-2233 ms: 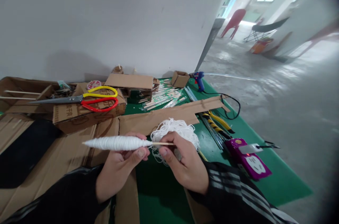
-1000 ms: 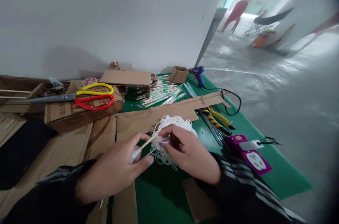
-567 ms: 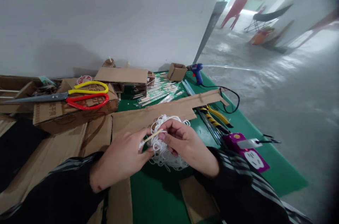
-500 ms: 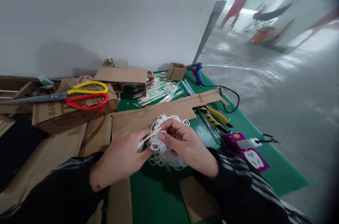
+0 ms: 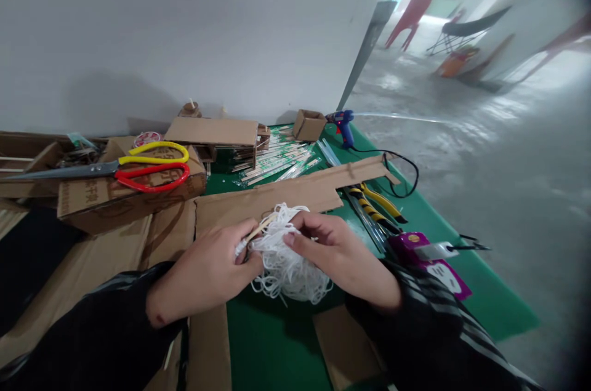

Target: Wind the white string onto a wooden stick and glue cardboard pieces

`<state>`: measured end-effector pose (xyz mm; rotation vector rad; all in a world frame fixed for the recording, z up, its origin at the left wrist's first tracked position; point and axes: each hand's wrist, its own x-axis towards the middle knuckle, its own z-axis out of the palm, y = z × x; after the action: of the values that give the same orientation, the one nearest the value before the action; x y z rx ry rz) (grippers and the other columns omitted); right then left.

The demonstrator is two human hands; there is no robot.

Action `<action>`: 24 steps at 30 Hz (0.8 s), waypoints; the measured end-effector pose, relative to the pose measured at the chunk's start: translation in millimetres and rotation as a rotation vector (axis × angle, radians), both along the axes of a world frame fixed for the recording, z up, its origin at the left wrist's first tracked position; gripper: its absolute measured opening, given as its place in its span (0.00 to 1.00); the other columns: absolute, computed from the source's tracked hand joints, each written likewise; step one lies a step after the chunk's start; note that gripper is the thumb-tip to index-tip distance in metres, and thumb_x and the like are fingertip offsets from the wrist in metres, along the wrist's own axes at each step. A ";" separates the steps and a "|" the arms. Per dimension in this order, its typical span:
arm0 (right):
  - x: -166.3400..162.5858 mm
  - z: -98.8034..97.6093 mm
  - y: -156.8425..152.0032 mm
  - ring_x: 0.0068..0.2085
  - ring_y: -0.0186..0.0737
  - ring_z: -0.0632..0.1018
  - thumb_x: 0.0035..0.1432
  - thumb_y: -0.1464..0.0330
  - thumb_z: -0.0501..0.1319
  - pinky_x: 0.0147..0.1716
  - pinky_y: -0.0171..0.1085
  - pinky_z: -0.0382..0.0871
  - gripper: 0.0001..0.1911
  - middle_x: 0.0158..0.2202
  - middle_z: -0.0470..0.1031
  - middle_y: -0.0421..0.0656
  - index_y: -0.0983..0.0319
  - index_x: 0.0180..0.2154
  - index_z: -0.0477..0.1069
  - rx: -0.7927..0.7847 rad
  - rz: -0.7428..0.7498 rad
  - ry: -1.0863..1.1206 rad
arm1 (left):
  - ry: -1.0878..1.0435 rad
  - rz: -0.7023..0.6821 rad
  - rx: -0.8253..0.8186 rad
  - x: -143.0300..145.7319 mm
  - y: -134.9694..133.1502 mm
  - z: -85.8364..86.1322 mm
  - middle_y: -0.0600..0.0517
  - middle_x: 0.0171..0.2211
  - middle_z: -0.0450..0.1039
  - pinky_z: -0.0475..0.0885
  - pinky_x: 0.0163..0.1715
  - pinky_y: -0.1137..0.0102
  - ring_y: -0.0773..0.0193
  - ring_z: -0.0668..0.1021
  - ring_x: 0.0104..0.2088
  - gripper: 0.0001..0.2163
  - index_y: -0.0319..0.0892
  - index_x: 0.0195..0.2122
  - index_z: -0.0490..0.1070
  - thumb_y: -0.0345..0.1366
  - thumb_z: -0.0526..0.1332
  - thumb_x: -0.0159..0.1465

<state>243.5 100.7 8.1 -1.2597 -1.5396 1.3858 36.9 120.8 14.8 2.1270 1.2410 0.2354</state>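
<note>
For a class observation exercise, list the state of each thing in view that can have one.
Left hand: closed around the wooden stick
Right hand: gripping the white cord
Wooden stick: partly wrapped in white cord
White cord: loose, tangled
Scissors: blades apparently together
Glue gun: glue stick inserted
Power strip: plug inserted
Small cardboard box: open-topped
Wrapped sticks: spread out

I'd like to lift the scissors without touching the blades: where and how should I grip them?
Probably by the yellow handle and red handle together, coming from the right. The scissors lie across the cardboard box with both loops toward the right and the blades pointing left, beyond the box's left edge.
</note>
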 end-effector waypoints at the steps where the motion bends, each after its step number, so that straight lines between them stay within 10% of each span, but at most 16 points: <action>1: -0.9 0.3 1.1 0.21 0.27 0.61 0.59 0.63 0.61 0.19 0.30 0.56 0.10 0.22 0.62 0.34 0.62 0.29 0.67 -0.033 -0.009 0.060 | 0.000 0.005 0.014 -1.1 0.0 1.4 0.58 0.22 0.67 0.53 0.24 0.71 0.65 0.66 0.22 0.02 0.45 0.31 0.65 0.35 0.55 0.61; 10: -14.9 13.8 3.1 0.21 0.26 0.63 0.57 0.66 0.62 0.18 0.28 0.58 0.06 0.23 0.66 0.35 0.63 0.34 0.70 -0.135 0.055 0.148 | -0.390 0.010 -0.300 -4.5 -2.3 11.0 0.52 0.35 0.76 0.66 0.31 0.71 0.59 0.75 0.34 0.11 0.44 0.42 0.71 0.43 0.56 0.64; 24: -21.7 7.5 5.0 0.19 0.26 0.59 0.52 0.73 0.58 0.17 0.30 0.52 0.02 0.21 0.62 0.33 0.62 0.31 0.69 -0.008 -0.203 0.099 | -0.269 -0.023 -0.208 -8.0 0.1 7.0 0.54 0.29 0.74 0.65 0.30 0.72 0.64 0.72 0.28 0.07 0.41 0.36 0.72 0.34 0.57 0.60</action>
<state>221.9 105.7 15.6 -1.2933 -1.3021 1.3036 28.9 120.9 21.7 1.8611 1.0360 0.3536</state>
